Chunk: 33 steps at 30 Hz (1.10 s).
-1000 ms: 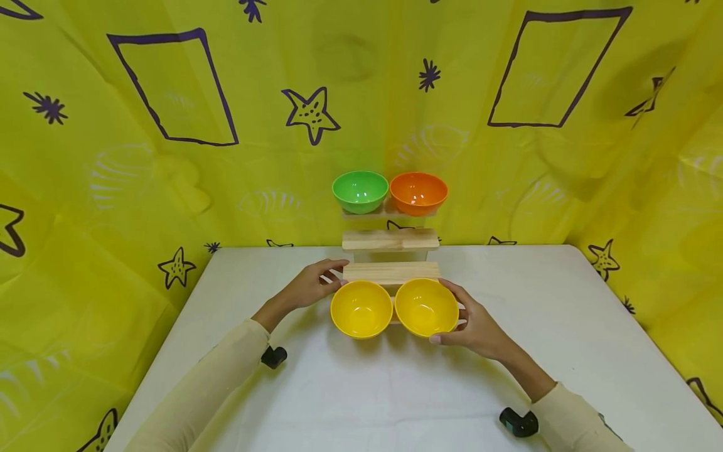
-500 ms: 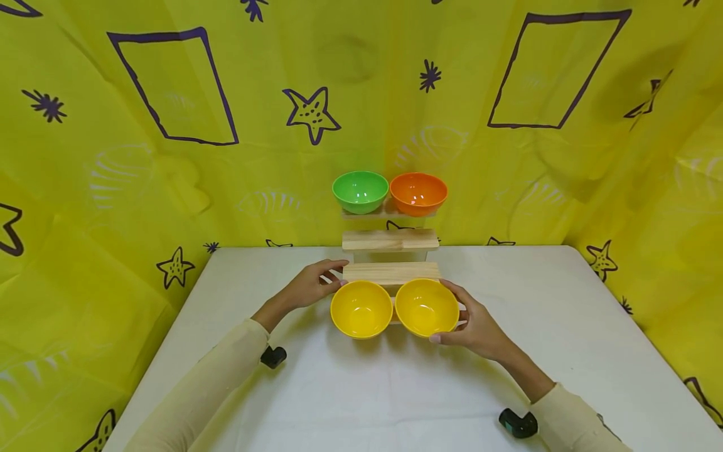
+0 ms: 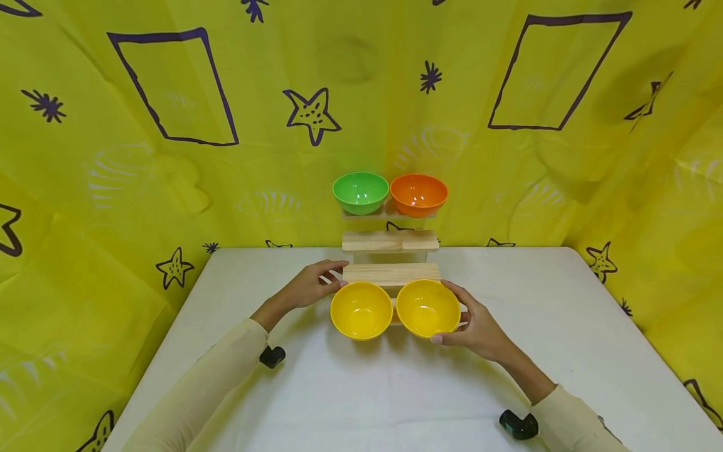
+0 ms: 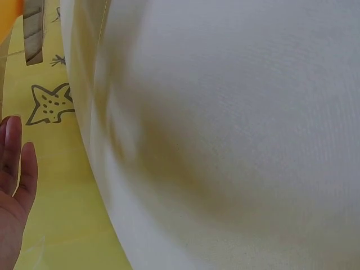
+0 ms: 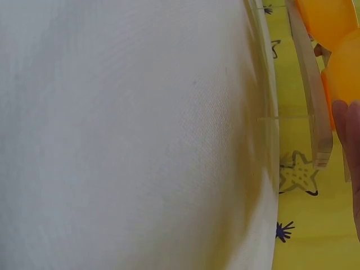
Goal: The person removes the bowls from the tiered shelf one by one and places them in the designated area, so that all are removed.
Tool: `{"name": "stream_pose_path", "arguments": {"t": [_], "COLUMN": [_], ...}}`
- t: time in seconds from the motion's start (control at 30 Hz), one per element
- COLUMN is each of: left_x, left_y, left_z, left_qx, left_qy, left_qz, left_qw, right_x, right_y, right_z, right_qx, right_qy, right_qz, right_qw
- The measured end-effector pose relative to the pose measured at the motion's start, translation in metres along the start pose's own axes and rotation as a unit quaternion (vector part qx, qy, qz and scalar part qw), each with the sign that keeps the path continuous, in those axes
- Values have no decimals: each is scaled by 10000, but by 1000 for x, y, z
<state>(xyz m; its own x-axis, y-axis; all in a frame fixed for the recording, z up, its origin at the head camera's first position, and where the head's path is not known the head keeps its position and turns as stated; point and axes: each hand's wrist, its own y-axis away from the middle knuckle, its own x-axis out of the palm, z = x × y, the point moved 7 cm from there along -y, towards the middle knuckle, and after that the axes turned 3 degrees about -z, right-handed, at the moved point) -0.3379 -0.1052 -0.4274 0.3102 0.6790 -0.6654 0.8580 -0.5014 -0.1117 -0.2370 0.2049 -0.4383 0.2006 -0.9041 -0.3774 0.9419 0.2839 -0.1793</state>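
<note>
Two yellow bowls stand side by side on the lowest step of a wooden stepped rack (image 3: 391,274) in the head view. My right hand (image 3: 477,329) holds the right yellow bowl (image 3: 428,307) at its right side, thumb at the near rim and fingers round the far side. At the left end of the rack, my left hand (image 3: 310,285) touches the step above with extended fingertips, its thumb close to the rim of the left yellow bowl (image 3: 361,310). The left wrist view shows the left hand's fingers (image 4: 11,157) fairly straight. Only part of the right hand (image 5: 350,146) shows at the right wrist view's edge.
A green bowl (image 3: 360,192) and an orange bowl (image 3: 418,194) sit on the top step. Below them is a bare wooden step (image 3: 390,240). The rack stands on a white-covered table (image 3: 339,402), with a yellow patterned curtain (image 3: 373,113) behind and at both sides.
The right yellow bowl has shifted very slightly to the right with my right hand, widening the small gap between the yellow bowls. My left hand stays in place.
</note>
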Motion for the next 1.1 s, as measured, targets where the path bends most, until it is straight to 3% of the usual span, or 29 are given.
{"name": "stream_pose_path", "arguments": {"t": [1.1], "left_x": [0], "left_y": [0], "left_z": [-1], "left_qx": [96], "left_qy": [-121], "left_qz": [50], "left_qw": [9999], "right_x": [-6], "right_y": [8], "right_z": [2], "right_qx": [-180], "right_qy": [-203], "right_qz": [-29], "right_qw": [9996]}}
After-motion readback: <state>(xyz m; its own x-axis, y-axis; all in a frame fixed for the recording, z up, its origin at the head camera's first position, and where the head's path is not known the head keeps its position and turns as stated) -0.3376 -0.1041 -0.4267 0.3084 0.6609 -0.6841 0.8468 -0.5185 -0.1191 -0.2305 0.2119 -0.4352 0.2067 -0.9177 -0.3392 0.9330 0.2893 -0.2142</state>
